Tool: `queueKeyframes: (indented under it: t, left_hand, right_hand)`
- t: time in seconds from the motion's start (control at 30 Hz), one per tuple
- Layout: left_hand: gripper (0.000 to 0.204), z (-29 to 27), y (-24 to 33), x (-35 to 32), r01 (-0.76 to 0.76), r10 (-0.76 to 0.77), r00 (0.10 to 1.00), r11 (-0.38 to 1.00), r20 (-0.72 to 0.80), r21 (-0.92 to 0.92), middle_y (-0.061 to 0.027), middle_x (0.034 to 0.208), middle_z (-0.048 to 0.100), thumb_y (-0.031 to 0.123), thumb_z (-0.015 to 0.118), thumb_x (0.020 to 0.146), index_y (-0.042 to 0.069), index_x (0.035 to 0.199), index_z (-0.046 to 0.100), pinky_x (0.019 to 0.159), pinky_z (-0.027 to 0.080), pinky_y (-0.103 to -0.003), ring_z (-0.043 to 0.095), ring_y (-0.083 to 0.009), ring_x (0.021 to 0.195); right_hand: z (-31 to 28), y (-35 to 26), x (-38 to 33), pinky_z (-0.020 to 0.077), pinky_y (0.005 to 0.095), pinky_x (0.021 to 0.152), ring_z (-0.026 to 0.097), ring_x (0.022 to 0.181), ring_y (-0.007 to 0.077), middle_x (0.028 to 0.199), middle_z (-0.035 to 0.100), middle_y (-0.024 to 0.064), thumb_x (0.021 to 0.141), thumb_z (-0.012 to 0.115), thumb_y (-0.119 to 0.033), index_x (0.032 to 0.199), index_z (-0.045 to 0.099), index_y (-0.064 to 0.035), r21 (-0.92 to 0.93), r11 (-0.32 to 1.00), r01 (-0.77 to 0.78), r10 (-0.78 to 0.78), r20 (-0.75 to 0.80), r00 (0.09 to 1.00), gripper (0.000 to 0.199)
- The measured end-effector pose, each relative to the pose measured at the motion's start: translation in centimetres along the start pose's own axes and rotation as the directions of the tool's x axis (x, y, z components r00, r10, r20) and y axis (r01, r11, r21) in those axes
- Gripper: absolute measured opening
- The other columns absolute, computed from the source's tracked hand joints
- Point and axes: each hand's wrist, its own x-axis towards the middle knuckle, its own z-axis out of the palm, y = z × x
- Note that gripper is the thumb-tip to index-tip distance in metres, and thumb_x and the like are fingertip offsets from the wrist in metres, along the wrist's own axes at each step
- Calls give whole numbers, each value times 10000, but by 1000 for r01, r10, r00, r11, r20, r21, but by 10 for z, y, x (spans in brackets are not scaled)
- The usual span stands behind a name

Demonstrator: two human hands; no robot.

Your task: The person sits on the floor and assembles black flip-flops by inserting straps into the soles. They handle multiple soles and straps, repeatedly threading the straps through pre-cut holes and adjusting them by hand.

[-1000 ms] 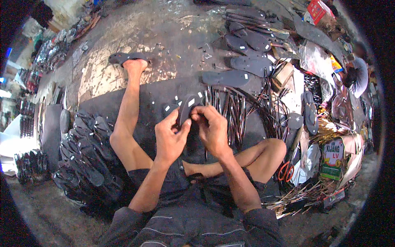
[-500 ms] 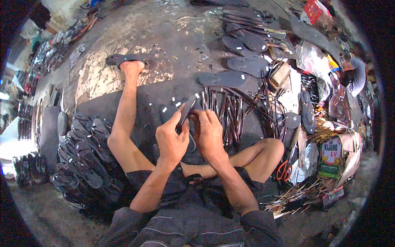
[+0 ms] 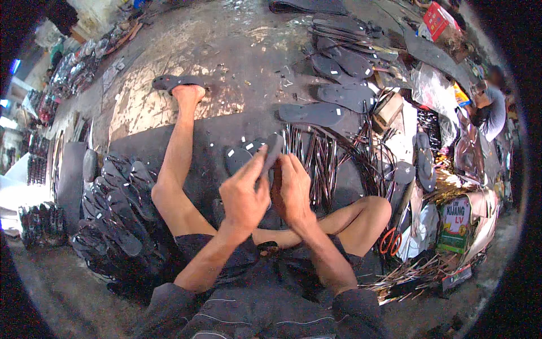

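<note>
1. Slippers [image 3: 116,209]: dark, heaped beside the left leg; several carry small white labels.
2. Soles [image 3: 236,163]: dark, labelled, lying just beyond the left hand.
3. Left hand [image 3: 244,198]: fingers and thumb closed on the raised sole. For good control, it should grip firmly and leave the right-hand side accessible.
4. Raised sole [image 3: 275,148]: stands steeply tilted between both hands, off the ground. It is best held at a constant angle while being handled.
5. Right hand [image 3: 292,189]: fingers bent, close against the raised sole. Fingertips are hidden; whether they pinch anything cannot be told. Short, even finger pressure should serve better than force.
6. Strips [image 3: 316,169]: dark, glossy, bunched beyond the right hand.
7. Scissors [image 3: 390,242]: orange-handled, beside the right knee.
8. Bag [image 3: 427,85]: clear, crumpled plastic; contents indistinct.
9. Box [image 3: 436,21]: red, at the far right; interior not visible.
10. Tin [image 3: 455,226]: green and white, near a pale sheet [image 3: 480,217]; contents not visible.
</note>
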Motion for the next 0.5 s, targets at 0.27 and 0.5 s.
queueKeyframes:
  t: [0.27,0.5]
  left_hand:
    - [532,-13,20,-2,-46,46,999,999,-7,-11,-185,1259,786,2,729,913,106,1434,724,903,637,-440,788,-373,1081]
    - [506,-32,36,-3,-53,45,995,995,90,86,-175,1376,730,17,715,941,83,1443,719,1134,534,-466,673,-402,1327]
  right_hand:
    - [-17,-18,-13,565,439,725,708,853,371,970,688,186,910,688,72,1129,699,1,56,994,-90,90,6,996,231]
    - [-27,-39,-2,577,444,782,730,869,421,988,718,231,1025,625,5,1138,694,21,194,954,-230,217,86,972,133]
